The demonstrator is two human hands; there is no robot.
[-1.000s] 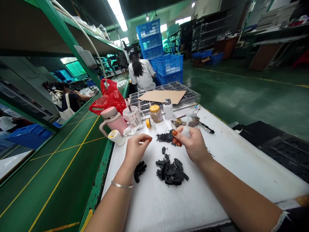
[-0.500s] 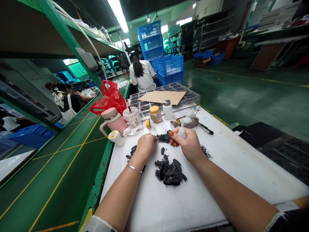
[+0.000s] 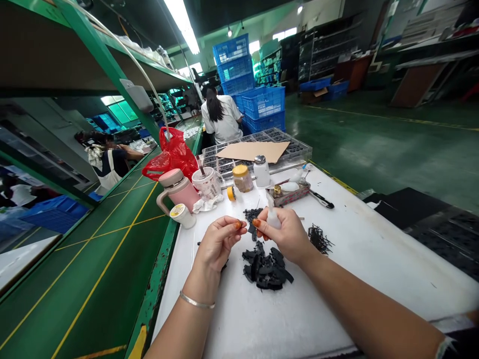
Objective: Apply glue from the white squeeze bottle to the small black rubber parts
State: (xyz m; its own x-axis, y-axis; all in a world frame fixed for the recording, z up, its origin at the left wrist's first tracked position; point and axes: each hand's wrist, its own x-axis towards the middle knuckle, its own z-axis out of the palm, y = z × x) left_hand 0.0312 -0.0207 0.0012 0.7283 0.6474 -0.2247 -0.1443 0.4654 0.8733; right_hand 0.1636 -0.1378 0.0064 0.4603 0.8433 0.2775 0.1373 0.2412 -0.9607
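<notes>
My right hand [image 3: 290, 233] is closed around a small white squeeze bottle [image 3: 273, 218] with a thin nozzle pointing up. Its thumb and fingertip are near a dark piece by the small-part heap; whether they grip it, I cannot tell. Close by on the left, my left hand [image 3: 219, 242] pinches thumb against forefinger, and what is between them is too small to name. Below the hands lies a pile of curved black plastic parts [image 3: 267, 271]. Behind the fingertips is a heap of tiny black parts [image 3: 251, 215]. Thin black pins [image 3: 319, 238] lie right of my right hand.
Along the back stand a pink mug [image 3: 180, 189], a white cup [image 3: 207, 183], a yellow-lidded jar [image 3: 242, 178], a white pump bottle [image 3: 261, 172] and a small tray [image 3: 294, 195]. A cutter [image 3: 321, 199] lies right. A green conveyor [image 3: 123, 249] runs left; two people sit beyond.
My left hand has lifted off the table and turned to show its pinched fingertips. My right hand has moved slightly down and left with the bottle, nearer the left.
</notes>
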